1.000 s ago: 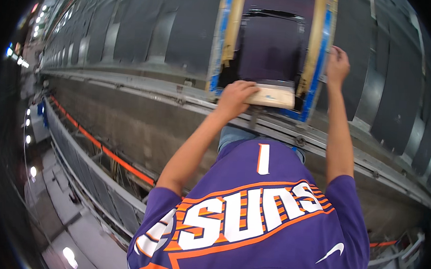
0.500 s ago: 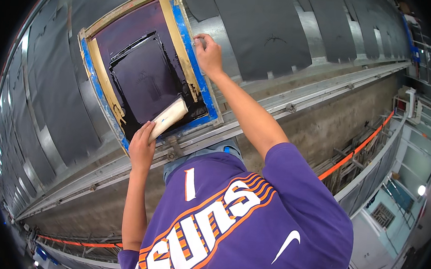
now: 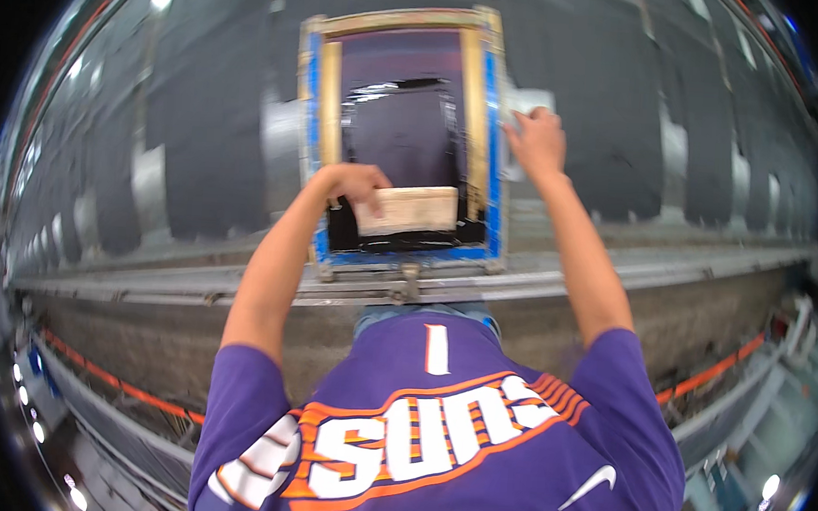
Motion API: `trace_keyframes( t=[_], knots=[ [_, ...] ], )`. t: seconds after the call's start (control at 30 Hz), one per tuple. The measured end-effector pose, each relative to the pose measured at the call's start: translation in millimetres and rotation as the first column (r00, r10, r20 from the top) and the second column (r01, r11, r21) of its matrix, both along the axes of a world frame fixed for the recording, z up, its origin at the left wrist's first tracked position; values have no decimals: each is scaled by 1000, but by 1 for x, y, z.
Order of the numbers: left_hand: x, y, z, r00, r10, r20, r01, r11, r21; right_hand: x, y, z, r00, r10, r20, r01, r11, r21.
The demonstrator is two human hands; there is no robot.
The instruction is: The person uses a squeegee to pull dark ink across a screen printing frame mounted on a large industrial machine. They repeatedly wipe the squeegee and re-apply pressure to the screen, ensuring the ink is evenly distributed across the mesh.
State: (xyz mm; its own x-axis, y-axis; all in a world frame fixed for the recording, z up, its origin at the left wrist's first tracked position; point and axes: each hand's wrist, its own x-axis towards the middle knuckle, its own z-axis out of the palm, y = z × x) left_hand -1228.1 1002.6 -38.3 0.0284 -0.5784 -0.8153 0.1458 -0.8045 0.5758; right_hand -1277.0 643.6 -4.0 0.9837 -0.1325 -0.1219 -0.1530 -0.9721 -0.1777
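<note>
A screen printing frame (image 3: 493,181) with wooden sides and blue tape lies flat on the long table in front of me. Black ink (image 3: 343,225) pools at its near end and outlines a rectangle on the dark mesh (image 3: 402,133). My left hand (image 3: 357,185) is closed on the left end of a squeegee (image 3: 416,209) with a pale wooden handle. It lies crosswise over the inked near part of the mesh, its blade hidden. At the frame's right side, my right hand (image 3: 538,142) has bent fingertips against the outer edge; motion blurs them slightly.
Dark sheets (image 3: 604,127) lie in a row along the table, with shiny metal strips (image 3: 672,159) between them. A metal rail (image 3: 557,283) runs along the near edge, with a clamp-like fitting (image 3: 410,282) below the frame. Orange bars (image 3: 120,383) stand lower down.
My view has turned, so the frame now appears upright and farther right. The squeegee has gone from slanted to nearly level across the mesh, and my left hand has moved up with it.
</note>
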Motion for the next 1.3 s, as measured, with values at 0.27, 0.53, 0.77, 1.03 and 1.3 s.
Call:
trace_keyframes(
  t=[0.27, 0.53, 0.77, 1.03, 1.3],
  knots=[
    [98, -14, 60, 614, 242, 751, -181, 970, -165, 104, 76, 65, 906, 386, -172, -331, 901, 280],
    [-78, -7, 34, 224, 395, 891, -180, 915, -360, -69, 93, -10, 936, 254, 245, -343, 814, 469],
    [-96, 8, 41, 227, 381, 896, -101, 924, -368, -84, 91, 10, 926, 305, 222, -376, 786, 491],
    [71, -23, 41, 248, 333, 910, -249, 929, -272, 65, 72, -10, 958, 169, 232, -253, 877, 408],
    [-122, 8, 24, 191, 320, 928, -122, 946, -301, -132, 98, -13, 962, 211, 175, -271, 829, 489]
  ],
)
